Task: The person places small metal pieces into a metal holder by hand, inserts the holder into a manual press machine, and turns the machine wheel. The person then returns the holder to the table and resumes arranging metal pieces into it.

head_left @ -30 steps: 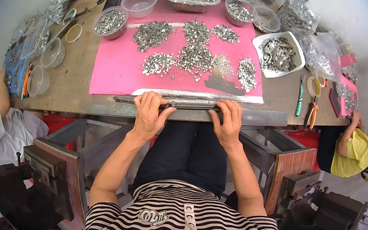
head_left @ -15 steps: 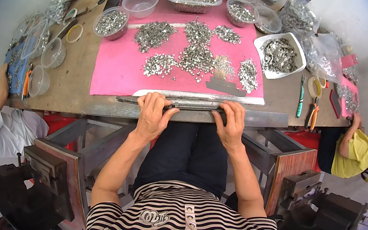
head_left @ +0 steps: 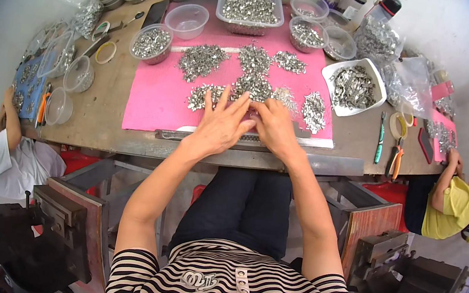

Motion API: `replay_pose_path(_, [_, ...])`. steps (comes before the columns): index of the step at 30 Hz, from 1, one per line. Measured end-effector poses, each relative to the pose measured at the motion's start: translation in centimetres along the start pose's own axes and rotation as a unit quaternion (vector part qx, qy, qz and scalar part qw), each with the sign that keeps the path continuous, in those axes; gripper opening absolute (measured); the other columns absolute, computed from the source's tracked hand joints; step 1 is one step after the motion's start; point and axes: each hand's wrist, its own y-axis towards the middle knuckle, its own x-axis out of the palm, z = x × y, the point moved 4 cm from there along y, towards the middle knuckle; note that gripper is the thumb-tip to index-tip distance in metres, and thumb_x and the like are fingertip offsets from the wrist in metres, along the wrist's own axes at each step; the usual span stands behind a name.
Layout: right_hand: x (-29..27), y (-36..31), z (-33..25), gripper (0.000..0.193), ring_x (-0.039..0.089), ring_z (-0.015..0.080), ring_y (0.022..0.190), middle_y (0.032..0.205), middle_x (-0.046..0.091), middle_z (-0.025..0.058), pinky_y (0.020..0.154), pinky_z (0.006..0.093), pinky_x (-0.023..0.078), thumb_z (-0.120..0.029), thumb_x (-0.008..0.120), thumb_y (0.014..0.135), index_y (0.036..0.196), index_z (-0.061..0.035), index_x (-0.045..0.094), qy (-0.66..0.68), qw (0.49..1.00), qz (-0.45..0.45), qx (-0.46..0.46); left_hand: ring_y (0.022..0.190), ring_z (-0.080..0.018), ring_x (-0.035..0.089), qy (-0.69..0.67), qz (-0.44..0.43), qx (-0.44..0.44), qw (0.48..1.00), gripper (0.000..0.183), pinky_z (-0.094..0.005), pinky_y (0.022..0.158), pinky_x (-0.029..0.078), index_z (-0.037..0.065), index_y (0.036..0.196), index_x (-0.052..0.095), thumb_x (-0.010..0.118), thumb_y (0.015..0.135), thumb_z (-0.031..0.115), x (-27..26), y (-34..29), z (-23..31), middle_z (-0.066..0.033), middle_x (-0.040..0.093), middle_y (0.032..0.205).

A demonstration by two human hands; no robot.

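Two bare hands work over the near part of one pink mat (head_left: 156,108). The left hand (head_left: 221,123) is palm down with its fingers spread apart, their tips by the heap nearest the mat's near edge. The right hand (head_left: 274,127) is just beside it, fingers bent and drawn in; whether they are clamped on a piece I cannot tell, since the hand itself hides its fingertips. One slotted metal bar (head_left: 175,136) lies along the mat's near edge, below both hands, partly covered by the left hand and wrist.

Seven heaps of small metal pieces (head_left: 202,63) lie on the mat: three in a row toward its far edge, and four nearer, the last of these beside its right edge. One rectangular tub (head_left: 250,10), full of pieces, stands at the far edge. Near the far left corner are two round tubs, one filled (head_left: 152,44) and one empty (head_left: 186,22). Three more round tubs (head_left: 308,36) cluster around the far right corner. One white dish (head_left: 354,86) of pieces sits at the right edge. Farther right on the table (head_left: 352,140) lie one teal-handled tool (head_left: 380,137) and one pair of orange-handled pliers (head_left: 395,157).
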Motion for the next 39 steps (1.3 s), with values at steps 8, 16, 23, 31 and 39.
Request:
replay_pose_path(8, [-2.6, -1.5, 0.5, 0.011, 0.06, 0.0332, 0.09, 0.093, 0.06, 0.0126, 0.082, 0.0439, 0.046, -0.006, 0.069, 0.089, 0.099, -0.0038, 0.067, 0.064, 0.998, -0.008, 0.022, 0.144, -0.0383, 0.039, -0.105, -0.014, -0.034, 0.994, 0.041, -0.0711, 0.116, 0.013, 0.009, 0.136, 0.065, 0.053, 0.105, 0.034, -1.4, -3.5, -0.7, -0.007, 0.059, 0.146])
replay_pose_path(16, [-1.5, -1.7, 1.0, 0.01, 0.06, 0.0326, 0.088, 0.088, 0.059, 0.0118, 0.079, 0.043, 0.046, -0.006, 0.071, 0.087, 0.097, -0.0029, 0.068, 0.059, 0.998, -0.006, 0.033, 0.094, -0.0225, 0.056, -0.088, 0.155, -0.059, 0.982, 0.009, -0.0475, 0.097, 0.032, 0.014, 0.093, 0.073, 0.076, 0.085, 0.016, -1.5, -1.2, -1.6, 0.0005, 0.062, 0.088])
replay_pose_path(23, [-0.7, -1.2, 0.5, 0.01, 0.06, 0.0306, 0.086, 0.088, 0.06, 0.0099, 0.076, 0.0424, 0.044, -0.009, 0.075, 0.086, 0.092, -0.005, 0.069, 0.0, 1.0, 0.014, 0.02, 0.093, -0.0221, 0.057, -0.052, 0.153, -0.058, 0.985, 0.008, -0.0459, 0.096, 0.032, 0.014, 0.09, 0.073, 0.077, 0.086, 0.02, -0.7, -0.4, -1.3, -0.0004, 0.063, 0.088])
replay_pose_path(31, [-0.1, -1.2, 0.4, 0.01, 0.06, 0.031, 0.084, 0.087, 0.059, 0.0097, 0.078, 0.0425, 0.042, -0.009, 0.074, 0.087, 0.092, -0.005, 0.066, 0.007, 1.0, 0.008, 0.012, 0.091, -0.0217, 0.058, -0.056, 0.136, -0.057, 0.987, 0.01, -0.0452, 0.095, 0.032, 0.011, 0.089, 0.071, 0.076, 0.088, 0.02, -0.2, 0.2, -1.9, -0.0006, 0.066, 0.088])
replay_pose_path(39, [-1.0, -1.4, 0.9, 0.008, 0.06, 0.0297, 0.082, 0.086, 0.059, 0.0095, 0.078, 0.042, 0.041, -0.009, 0.072, 0.088, 0.092, -0.0049, 0.066, -0.007, 1.0, -0.004, 0.021, 0.087, -0.0209, 0.059, -0.028, 0.168, -0.037, 0.985, 0.011, -0.0446, 0.095, 0.032, 0.012, 0.09, 0.072, 0.077, 0.087, 0.022, -0.1, 1.2, -1.8, 0.0002, 0.069, 0.084])
